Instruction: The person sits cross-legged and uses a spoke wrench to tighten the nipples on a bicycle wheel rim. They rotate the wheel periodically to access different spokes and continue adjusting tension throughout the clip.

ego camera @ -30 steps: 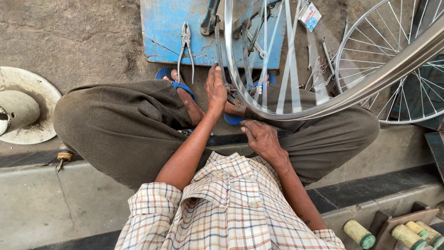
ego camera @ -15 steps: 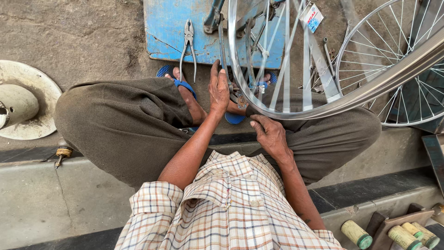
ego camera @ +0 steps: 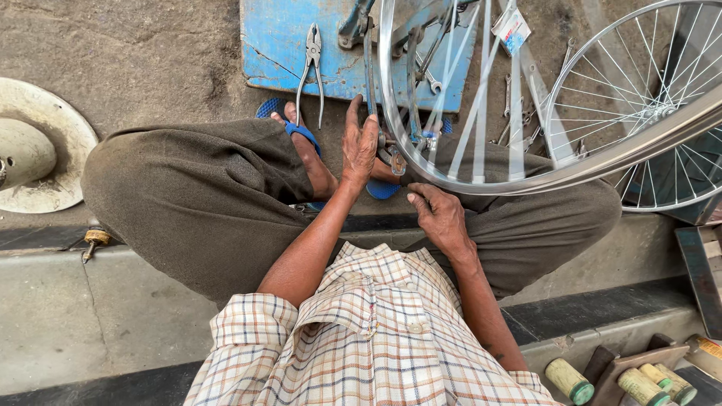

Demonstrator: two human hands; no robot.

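Sitting cross-legged, person props wheel rim [ego camera: 526, 169] over lap. Left hand [ego camera: 359, 146] flat, fingers open against spokes [ego camera: 481, 105] near hub; right hand [ego camera: 440, 218] loosely curled under rim, gripping nothing. Risk: unclamped rim likely slips onto pliers [ego camera: 310, 68] or pinches fingers.

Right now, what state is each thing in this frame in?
Left hand: open, fingers extended against the wheel's hub.
Right hand: loosely curled, under the rim.
Near wheel: held tilted above the lap.
Far wheel: lying on the ground.
Pliers: handles spread, lying on the blue board.
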